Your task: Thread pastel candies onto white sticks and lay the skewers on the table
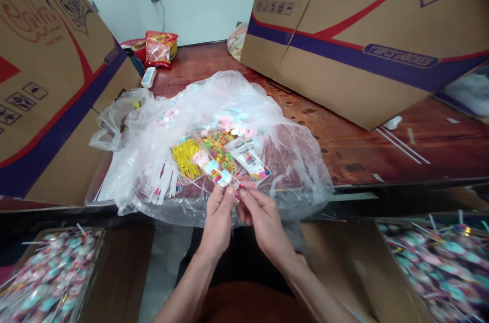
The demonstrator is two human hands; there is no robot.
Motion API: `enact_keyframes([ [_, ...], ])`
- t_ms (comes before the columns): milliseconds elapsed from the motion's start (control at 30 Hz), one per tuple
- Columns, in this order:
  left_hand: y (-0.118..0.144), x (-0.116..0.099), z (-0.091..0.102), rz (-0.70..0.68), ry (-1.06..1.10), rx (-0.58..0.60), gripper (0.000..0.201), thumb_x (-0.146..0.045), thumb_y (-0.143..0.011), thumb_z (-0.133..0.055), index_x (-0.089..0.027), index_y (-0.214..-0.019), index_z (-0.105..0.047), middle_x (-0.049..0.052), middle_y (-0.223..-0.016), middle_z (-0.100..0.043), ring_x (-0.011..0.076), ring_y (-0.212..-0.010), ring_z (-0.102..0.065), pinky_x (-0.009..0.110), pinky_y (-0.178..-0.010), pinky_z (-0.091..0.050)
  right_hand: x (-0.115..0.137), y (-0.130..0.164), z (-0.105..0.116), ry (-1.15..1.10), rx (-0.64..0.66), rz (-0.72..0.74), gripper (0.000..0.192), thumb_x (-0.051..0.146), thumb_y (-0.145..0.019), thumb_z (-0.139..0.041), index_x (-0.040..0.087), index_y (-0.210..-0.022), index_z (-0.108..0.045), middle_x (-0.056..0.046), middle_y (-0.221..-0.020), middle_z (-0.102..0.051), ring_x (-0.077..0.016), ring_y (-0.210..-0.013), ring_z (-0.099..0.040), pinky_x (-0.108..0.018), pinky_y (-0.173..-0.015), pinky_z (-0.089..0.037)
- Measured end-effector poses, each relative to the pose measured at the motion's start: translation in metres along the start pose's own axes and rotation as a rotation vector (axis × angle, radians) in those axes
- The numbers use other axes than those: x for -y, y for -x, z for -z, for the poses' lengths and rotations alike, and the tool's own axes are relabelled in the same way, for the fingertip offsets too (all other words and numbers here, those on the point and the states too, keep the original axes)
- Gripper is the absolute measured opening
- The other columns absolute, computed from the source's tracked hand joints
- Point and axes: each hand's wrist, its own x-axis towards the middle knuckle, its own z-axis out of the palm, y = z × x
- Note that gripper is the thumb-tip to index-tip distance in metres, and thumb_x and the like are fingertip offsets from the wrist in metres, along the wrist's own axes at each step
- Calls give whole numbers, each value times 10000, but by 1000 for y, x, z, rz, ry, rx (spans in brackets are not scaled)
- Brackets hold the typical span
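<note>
Both hands are meeting at the centre of the frame, just below a heap of clear plastic bags (214,124) lying on a reddish-brown table (344,144). The left hand (218,218) is pinching the lower end of a small wrapped lollipop (212,169) with a pastel head, fingertips closed on it. The right hand (260,218) is gripping the bottom of a clear candy packet (250,160) with a printed label, thumb and fingers closed on its edge. The two items are fanning upward and apart from the fingers, with their lower ends touching or nearly so.

Behind them, inside the plastic, a bundle of yellow twist ties (186,157) and a pack of multicoloured candy rings (219,150) are showing, with white sticks (162,183) spilling out at the left.

By the look of it, the step in hand is bringing lollipop and packet together into one bundle. The next move would call for holding both stems in one hand so that the other is free, and a steady pinch so that the slippery wrappers do not slide apart.

Large cardboard boxes (362,22) are standing in the upper left and upper right of the frame. Open cartons of wrapped lollipops (439,267) are sitting at the lower left and lower right.
</note>
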Motion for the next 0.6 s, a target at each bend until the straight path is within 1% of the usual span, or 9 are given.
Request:
enact_keyframes([
  [67,2,-20,13,-9,63,71,264,-395,-860,-704,-218,-1056,-715,44,-869,-655,141,-683,-563,294,-671,-504,9,-11,-16,-23,184,-72,378,482,-934,-478,202,-685,-527,51,-480,-440,-97,-418,-377,-222,-432,-312],
  [100,3,-30,20,-31,97,69,232,-377,-853,-711,-212,-1016,-714,41,-846,-636,141,-677,-554,298,-664,-504,14,-17,-23,34,299,-72,372,436,-951,-454,196,-681,-539,42,-487,-472,-99,-425,-413,-219,-448,-333],
  [167,3,-47,37,-131,149,-7,186,-340,-829,-736,-192,-937,-706,15,-745,-550,138,-682,-526,289,-668,-498,24,-32,-39,322,453,39,318,305,-956,-451,184,-700,-595,8,-566,-580,-119,-521,-535,-226,-533,-398],
  [200,3,-54,45,-202,163,-79,170,-318,-818,-747,-181,-909,-700,-1,-704,-495,128,-679,-502,273,-668,-489,28,-40,-48,523,460,128,286,241,-946,-467,181,-716,-627,-12,-633,-633,-135,-604,-591,-237,-592,-423],
  [267,1,-62,60,-317,170,-232,151,-279,-808,-752,-161,-879,-689,-25,-665,-407,103,-654,-437,228,-639,-451,33,-59,-66,916,348,273,232,171,-927,-510,183,-777,-686,-55,-792,-706,-176,-774,-652,-266,-691,-445],
  [333,-1,-64,73,-342,152,-337,149,-263,-808,-746,-148,-866,-673,-37,-659,-368,82,-612,-363,195,-577,-391,32,-78,-84,1192,237,311,186,188,-930,-543,181,-891,-725,-105,-939,-729,-227,-902,-672,-301,-747,-464],
  [367,-1,-64,78,-326,141,-367,154,-264,-804,-746,-145,-853,-661,-41,-658,-355,76,-595,-334,188,-546,-358,30,-87,-92,1286,218,300,185,199,-933,-549,173,-947,-732,-129,-989,-730,-248,-943,-676,-317,-765,-475],
  [467,0,-61,90,-237,129,-402,188,-276,-779,-749,-149,-793,-611,-48,-656,-324,72,-571,-285,190,-505,-305,21,-107,-110,1440,247,236,216,143,-917,-537,125,-1004,-734,-182,-999,-735,-283,-962,-694,-345,-773,-499],
  [600,0,-60,93,-113,215,-334,261,-350,-783,-704,-171,-724,-522,-28,-672,-371,93,-600,-332,222,-536,-349,14,-115,-113,1470,252,192,290,72,-931,-460,109,-1101,-692,-193,-987,-744,-279,-928,-718,-343,-745,-508],
])
